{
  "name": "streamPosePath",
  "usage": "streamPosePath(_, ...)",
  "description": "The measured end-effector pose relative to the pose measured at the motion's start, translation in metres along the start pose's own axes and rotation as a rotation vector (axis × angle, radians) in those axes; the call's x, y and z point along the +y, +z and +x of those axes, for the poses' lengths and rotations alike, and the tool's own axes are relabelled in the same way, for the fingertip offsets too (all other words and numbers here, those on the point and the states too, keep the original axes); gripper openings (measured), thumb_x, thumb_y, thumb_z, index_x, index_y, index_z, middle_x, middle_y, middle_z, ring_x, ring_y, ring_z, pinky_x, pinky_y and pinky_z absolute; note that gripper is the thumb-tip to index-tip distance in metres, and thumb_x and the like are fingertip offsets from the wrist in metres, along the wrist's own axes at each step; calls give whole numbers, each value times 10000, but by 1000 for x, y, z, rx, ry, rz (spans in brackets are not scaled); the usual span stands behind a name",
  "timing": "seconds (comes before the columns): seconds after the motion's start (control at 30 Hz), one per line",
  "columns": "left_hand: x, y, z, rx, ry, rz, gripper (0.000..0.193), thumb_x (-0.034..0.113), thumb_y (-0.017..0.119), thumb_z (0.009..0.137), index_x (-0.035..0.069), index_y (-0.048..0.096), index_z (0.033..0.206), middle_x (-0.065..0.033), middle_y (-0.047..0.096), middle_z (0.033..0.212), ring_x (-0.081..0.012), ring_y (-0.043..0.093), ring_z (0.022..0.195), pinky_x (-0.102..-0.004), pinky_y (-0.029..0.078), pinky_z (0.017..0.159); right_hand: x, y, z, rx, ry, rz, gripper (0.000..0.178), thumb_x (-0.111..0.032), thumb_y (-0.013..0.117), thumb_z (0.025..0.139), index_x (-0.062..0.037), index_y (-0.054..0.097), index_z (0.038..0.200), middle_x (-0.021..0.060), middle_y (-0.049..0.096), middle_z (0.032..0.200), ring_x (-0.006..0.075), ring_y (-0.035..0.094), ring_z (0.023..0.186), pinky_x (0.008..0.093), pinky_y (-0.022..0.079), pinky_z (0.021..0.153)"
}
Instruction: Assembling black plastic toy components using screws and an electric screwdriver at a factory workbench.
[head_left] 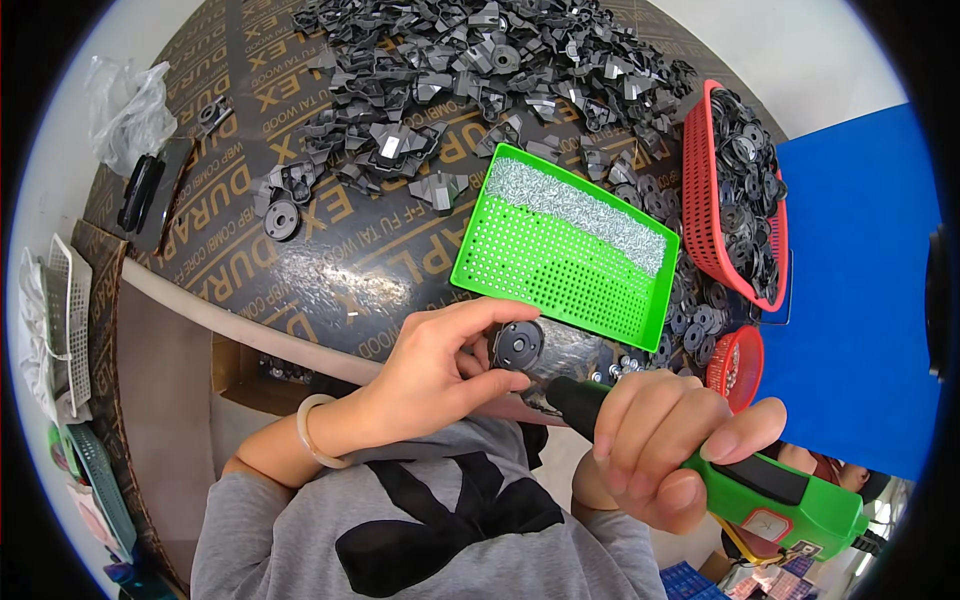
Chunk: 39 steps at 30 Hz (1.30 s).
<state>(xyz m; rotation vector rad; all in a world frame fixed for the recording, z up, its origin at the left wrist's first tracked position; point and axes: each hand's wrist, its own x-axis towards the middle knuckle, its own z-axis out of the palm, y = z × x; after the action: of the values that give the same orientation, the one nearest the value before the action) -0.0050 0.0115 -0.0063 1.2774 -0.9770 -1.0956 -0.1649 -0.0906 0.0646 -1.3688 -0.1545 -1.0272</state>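
My left hand pinches a round black plastic disc with a central hub, between thumb and fingers, just above the table's near edge. My right hand is wrapped round a green and black electric screwdriver. The tool's black nose points left toward the disc and is apart from it; its tip is hard to make out. Right beyond my hands lies a green perforated tray, with many small silver screws heaped along its far side.
A large pile of black plastic parts covers the table's far side. At right stand a red basket full of black discs and a small red bowl. Loose discs lie beside the tray. A blue panel borders the right.
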Motion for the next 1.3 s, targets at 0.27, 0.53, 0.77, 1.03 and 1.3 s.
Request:
streamPosePath(0.27,-2,-1,2,0,39,32,505,-46,793,756,16,635,1231,-91,676,866,-88,654,631,-236,521,546,1,2,-1,45,-13,15,400,29,680,858,-71,398,1125,69,579,722,182,559,539,358,521,530)
streamPosePath(0.53,0,-2,3,-27,19,32,554,-97,769,764,11,626,1289,-46,623,951,-40,566,719,-204,530,577,1,1,-1,14,-21,6,414,37,681,850,-72,401,1134,74,588,736,185,558,542,362,515,530)
streamPosePath(0.77,7,-5,4,-40,74,138,552,-83,787,729,49,662,1251,-98,676,1068,-82,624,732,-220,539,575,1,4,-1,25,-26,0,421,48,681,844,-69,399,1134,76,589,732,188,561,545,371,517,546)
streamPosePath(1.03,6,-5,4,-49,80,161,554,-72,788,732,67,665,1254,-91,674,1030,-89,632,719,-225,543,573,0,3,0,10,-2,3,417,49,678,853,-72,397,1137,75,588,730,188,561,548,371,515,543)
streamPosePath(1.3,10,0,6,-78,38,131,559,-53,788,743,73,657,1272,-73,663,914,-78,568,655,-231,542,580,-8,2,-1,16,24,-34,425,54,681,854,-75,397,1142,75,588,735,190,561,555,372,510,537)
